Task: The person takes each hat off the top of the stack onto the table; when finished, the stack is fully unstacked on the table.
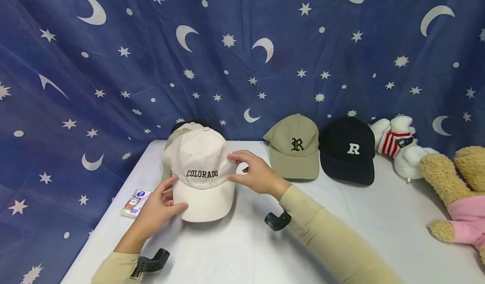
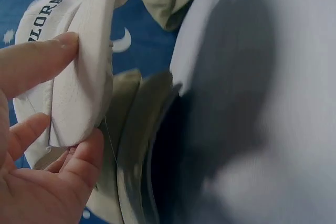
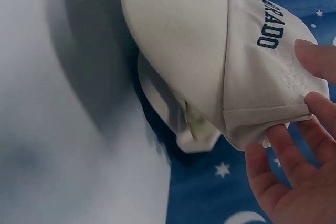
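Both hands hold a cream baseball cap [image 1: 204, 204] lettered COLORADO, its brim toward me. My left hand [image 1: 161, 206] pinches the brim's left side, thumb on top and fingers at its edge and underside in the left wrist view. On the other side my right hand [image 1: 259, 172] grips the lower edge of the crown, thumb [image 3: 317, 61] outside and fingers curling under. Behind and below the cream cap are stacked caps, partly hidden by it, with olive and dark brims [image 2: 128, 140] showing in the left wrist view.
A khaki cap [image 1: 295, 149] and a black cap [image 1: 348, 153], each with an R, stand at the back right. Beside them lie a white plush toy [image 1: 409, 162] and a teddy bear [image 1: 439, 176] in pink. A small printed packet [image 1: 134, 202] lies at the table's left edge.
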The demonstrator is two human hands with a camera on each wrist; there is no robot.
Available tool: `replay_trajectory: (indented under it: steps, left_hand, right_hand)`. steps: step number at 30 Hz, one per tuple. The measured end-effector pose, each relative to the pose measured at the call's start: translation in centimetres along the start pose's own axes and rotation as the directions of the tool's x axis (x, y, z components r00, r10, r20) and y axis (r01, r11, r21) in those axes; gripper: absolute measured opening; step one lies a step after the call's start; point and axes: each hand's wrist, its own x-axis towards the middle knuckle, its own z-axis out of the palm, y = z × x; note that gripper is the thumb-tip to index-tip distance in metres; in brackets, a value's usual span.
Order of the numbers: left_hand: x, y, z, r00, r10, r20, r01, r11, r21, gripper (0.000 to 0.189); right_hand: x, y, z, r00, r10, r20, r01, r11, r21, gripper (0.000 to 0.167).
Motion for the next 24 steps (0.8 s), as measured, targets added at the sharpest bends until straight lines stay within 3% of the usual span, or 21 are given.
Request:
replay_trajectory:
  steps: [6, 13, 18, 24]
  left_hand:
    - [0.4, 1.1, 1.7, 1.000, 0.025, 0.018, -0.025, 0.998, -0.049, 0.084]
    - [1.0, 2.1, 3.9, 0.999, 0.049, 0.008, -0.049, 0.999, 0.021, 0.082]
    - [1.5, 2.6, 5.8, 0.998, 0.058, 0.019, -0.059, 0.998, 0.034, 0.081]
    - [1.8, 2.9, 8.0, 0.995, 0.065, 0.073, -0.064, 0.998, -0.016, 0.081]
  right_hand:
    - [-1.1, 0.4, -2.1, 0.999, -0.024, -0.045, 0.023, 1.000, -0.021, 0.051]
    - [-2.8, 0.7, -4.2, 0.996, -0.014, -0.084, 0.010, 0.999, -0.043, 0.052]
    - [-4.3, 0.9, -5.7, 0.993, 0.024, -0.112, -0.027, 0.999, -0.019, 0.052]
    - [-6.1, 1.4, -7.3, 0.989, 0.082, -0.127, -0.084, 0.996, -0.014, 0.053]
